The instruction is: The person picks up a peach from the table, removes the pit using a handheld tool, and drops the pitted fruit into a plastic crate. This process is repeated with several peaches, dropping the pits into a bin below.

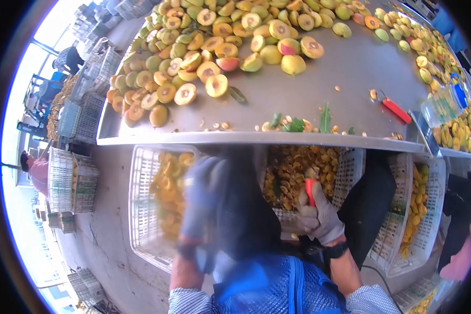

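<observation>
at a metal worktable (361, 89) across the top of the frame, we see a seated person's two gloved hands above crates of cut fruit. right of centre, the right hand (322, 214) is closed around a red-handled tool (311, 192), its metal head pointing up the frame over the middle crate (353, 170), where yellow-orange fruit pieces (295, 165) lie heaped. left of centre, the left hand (201, 183) is a blur beside the left crate (138, 201), which holds more yellow fruit; we cannot tell whether its grip is wide, narrow or holding anything. at lower right we find a right crate (390, 246), also with yellow fruit inside. across the upper left and top centre, we see halved fruit (214, 83) piled on the table, many cut faces up. a second red-handled tool (396, 111) lies at upper right, near a clear container (442, 107) with a blue lid. loose leaves (325, 119) rest near the table's front edge.
</observation>
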{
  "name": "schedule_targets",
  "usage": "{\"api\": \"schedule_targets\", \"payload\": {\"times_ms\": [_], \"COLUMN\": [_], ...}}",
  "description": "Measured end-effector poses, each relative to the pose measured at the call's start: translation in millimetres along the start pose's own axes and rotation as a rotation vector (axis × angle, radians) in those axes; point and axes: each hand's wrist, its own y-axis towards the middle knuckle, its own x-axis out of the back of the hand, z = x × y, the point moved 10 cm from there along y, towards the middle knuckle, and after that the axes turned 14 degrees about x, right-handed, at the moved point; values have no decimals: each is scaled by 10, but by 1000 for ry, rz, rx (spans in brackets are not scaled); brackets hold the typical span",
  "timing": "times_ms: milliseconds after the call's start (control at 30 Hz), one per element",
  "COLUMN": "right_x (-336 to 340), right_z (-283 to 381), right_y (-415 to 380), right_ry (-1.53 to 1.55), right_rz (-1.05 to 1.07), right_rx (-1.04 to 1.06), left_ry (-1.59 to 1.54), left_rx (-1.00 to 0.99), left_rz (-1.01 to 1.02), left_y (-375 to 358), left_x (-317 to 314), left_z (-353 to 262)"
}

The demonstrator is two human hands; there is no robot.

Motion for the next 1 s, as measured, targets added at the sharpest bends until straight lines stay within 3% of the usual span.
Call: {"api": "schedule_targets", "payload": {"times_ms": [33, 100, 133, 167, 200, 233, 267, 367, 533, 700, 767, 833, 933, 1000], "right_x": [6, -102, -218, -137, 54, 121, -130, 59, 155, -804, -1175, -1283, -1384, -1292], "right_z": [-40, 343, 297, 290, 296, 321, 242, 341, 501, 383, 359, 378, 243, 248], "right_y": [73, 136, 155, 244, 376, 459, 297, 379, 345, -96, -278, -403, -472, -538], "right_ry": [-9, -1035, -1139, -1142, -1261, -1380, -1239, -1339, -1591, -1625, -1546, -1507, -1531, -1436], "right_rz": [23, 232, 320, 331, 317, 300, 317, 402, 308, 342, 397, 422, 550, 491], "right_rx": [-11, 598, 615, 625, 664, 705, 681, 752, 948, 1240, 1336, 1371, 1319, 1226], "left_ry": [150, 230, 221, 155, 258, 326, 322, 663, 297, -173, -462, -830, -1024, -1097], "left_rx": [-51, -162, -93, 113, -34, 20, 9, 4, -46, -108, 35, 243, 330, 415], "left_rz": [15, -152, -166, -141, -229, -277, -252, -196, -100, -13, 169, 188, 255, 262], "left_y": [95, 203, 368, 571, 774, 978, 1161, 1743, 1819, 980, 710, 333, 7, -227], "left_x": [233, 623, 711, 714, 710, 665, 568, 114, -116, -29, -256, -327, -516, -559], "left_z": [40, -160, -135, -40, -176, -286, -382, -290, -168, -670, -506, -590, -686, -650]}}
